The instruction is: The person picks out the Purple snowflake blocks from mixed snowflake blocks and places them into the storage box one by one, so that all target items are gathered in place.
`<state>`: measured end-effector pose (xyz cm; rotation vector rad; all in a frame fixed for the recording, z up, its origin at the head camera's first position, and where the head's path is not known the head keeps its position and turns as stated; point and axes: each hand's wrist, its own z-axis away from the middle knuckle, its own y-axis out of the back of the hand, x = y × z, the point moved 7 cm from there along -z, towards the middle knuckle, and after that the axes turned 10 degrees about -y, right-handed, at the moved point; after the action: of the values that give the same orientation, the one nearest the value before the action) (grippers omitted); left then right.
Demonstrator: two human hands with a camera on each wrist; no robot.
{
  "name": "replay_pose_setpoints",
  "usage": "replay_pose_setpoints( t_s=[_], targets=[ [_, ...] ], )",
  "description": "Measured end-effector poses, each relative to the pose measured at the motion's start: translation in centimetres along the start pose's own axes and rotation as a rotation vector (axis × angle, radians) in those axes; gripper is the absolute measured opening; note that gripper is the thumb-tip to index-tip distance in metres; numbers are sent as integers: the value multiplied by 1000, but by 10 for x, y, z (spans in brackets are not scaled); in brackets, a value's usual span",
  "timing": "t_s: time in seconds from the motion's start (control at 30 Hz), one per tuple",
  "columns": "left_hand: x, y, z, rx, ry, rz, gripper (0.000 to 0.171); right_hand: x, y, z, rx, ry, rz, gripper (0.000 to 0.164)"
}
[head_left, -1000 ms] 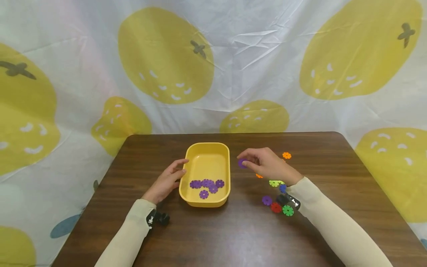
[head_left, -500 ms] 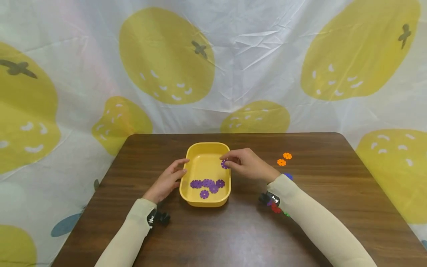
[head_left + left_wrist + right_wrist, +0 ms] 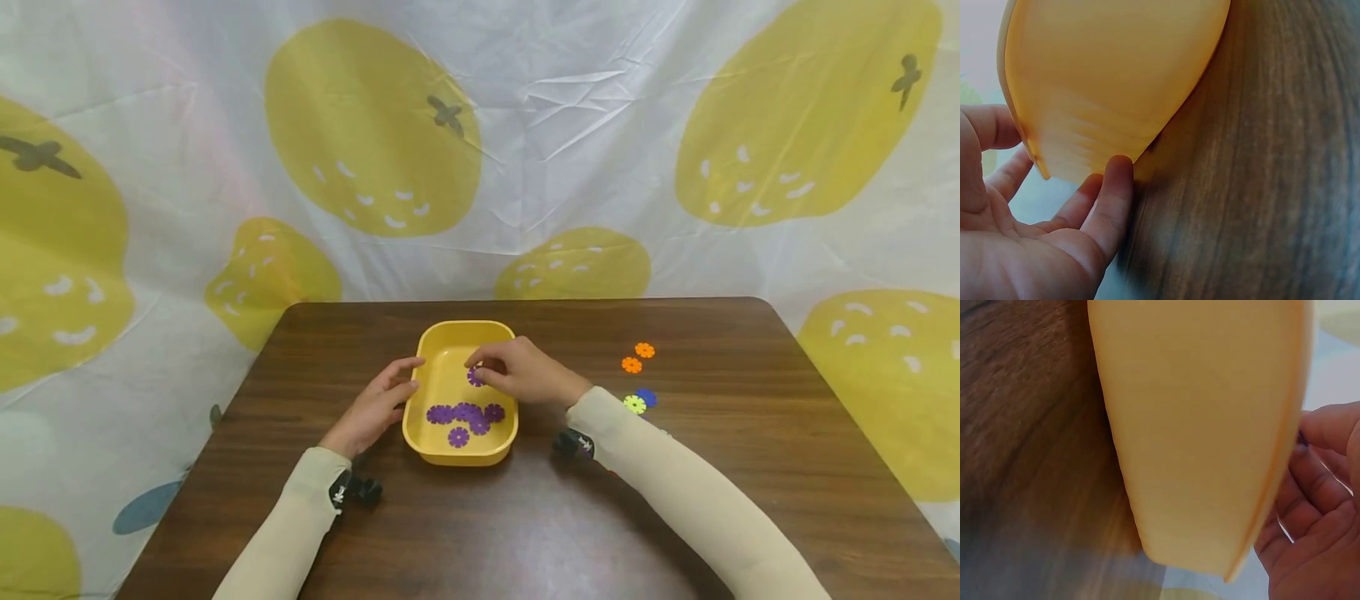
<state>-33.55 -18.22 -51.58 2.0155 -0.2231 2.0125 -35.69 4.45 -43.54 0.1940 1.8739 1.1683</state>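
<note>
A yellow tray (image 3: 446,375) sits on the table, with several purple notched discs (image 3: 458,437) lying toward its near end. My right hand (image 3: 521,372) reaches over the tray's right side and pinches another purple notched disc (image 3: 474,377) between thumb and fingers. The right wrist view shows mostly the tray's outer wall (image 3: 1197,425), which hides much of the held disc. At the tray's left side is my left hand (image 3: 371,412). Its extended fingers (image 3: 1116,200) rest against the outer wall in the left wrist view, with the thumb up by the rim.
To the right lie two orange discs (image 3: 632,365), a yellow-green disc (image 3: 634,404) and a blue disc (image 3: 647,398). My right sleeve (image 3: 667,467) covers other pieces there. A fruit-patterned curtain (image 3: 525,167) hangs behind the brown table (image 3: 480,533).
My right hand has carried the purple disc leftward from beside the tray to over its inside. The orange and yellow-green discs are uncovered; the red and green ones are now hidden. My left hand stays put.
</note>
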Motion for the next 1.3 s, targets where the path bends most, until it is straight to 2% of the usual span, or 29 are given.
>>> replay_pose_setpoints(
  t_s=[0.27,0.47,0.77,1.3],
  targets=[
    [0,-2,2,0,7,1,46,-2,-19,-6,-50,10,49,13],
    [0,-1,0,4,-3,4,45,-3,-22,-5,-40,27,85,16],
    [0,1,2,10,8,-7,45,-2,-10,0,34,36,97,19],
    [-1,5,3,8,4,6,48,-4,16,18,94,6,37,12]
  ],
)
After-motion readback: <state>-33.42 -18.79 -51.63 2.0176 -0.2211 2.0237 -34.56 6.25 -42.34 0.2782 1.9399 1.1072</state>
